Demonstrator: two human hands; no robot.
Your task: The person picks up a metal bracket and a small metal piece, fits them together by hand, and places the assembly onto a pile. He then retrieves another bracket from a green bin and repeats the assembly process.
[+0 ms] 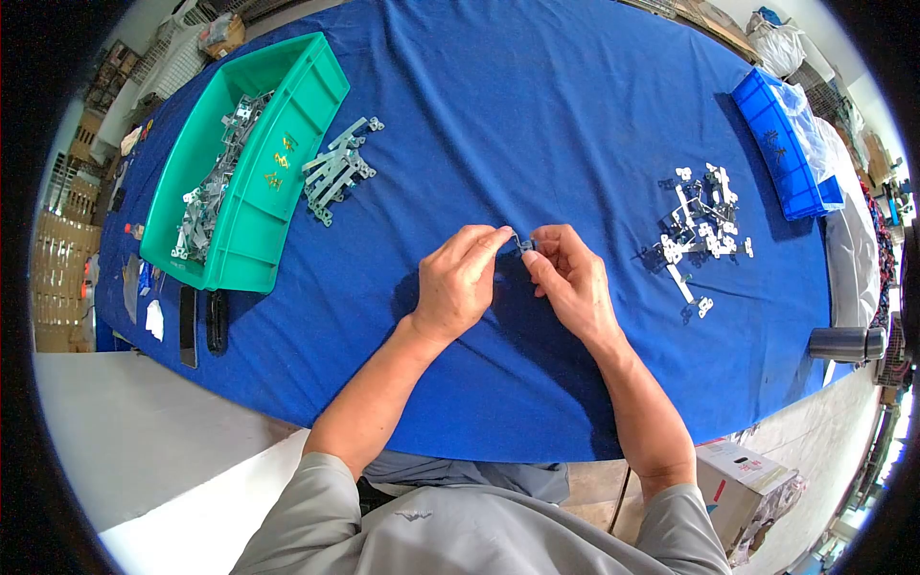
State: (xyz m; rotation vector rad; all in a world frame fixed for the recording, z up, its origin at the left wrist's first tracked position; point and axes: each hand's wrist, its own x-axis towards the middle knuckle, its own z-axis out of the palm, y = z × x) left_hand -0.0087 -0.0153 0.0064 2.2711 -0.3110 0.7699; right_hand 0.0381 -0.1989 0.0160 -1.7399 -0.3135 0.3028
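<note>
Over the middle of the blue cloth, my left hand (458,285) and my right hand (572,285) are close together. A small metal bracket (527,245) is pinched between them. The left fingertips grip its bent wire-like end, while the right thumb and forefinger close on its flat part. Fingers cover much of the bracket. To the left lies a pile of similar metal brackets (337,172). More metal brackets (704,225) are scattered in a loose heap on the right.
A green bin (259,192) with many metal pieces stands at the left. A blue crate (781,144) with plastic bags is at the back right. A steel flask (847,344) lies near the right edge. A black phone-like object (188,326) rests below the bin.
</note>
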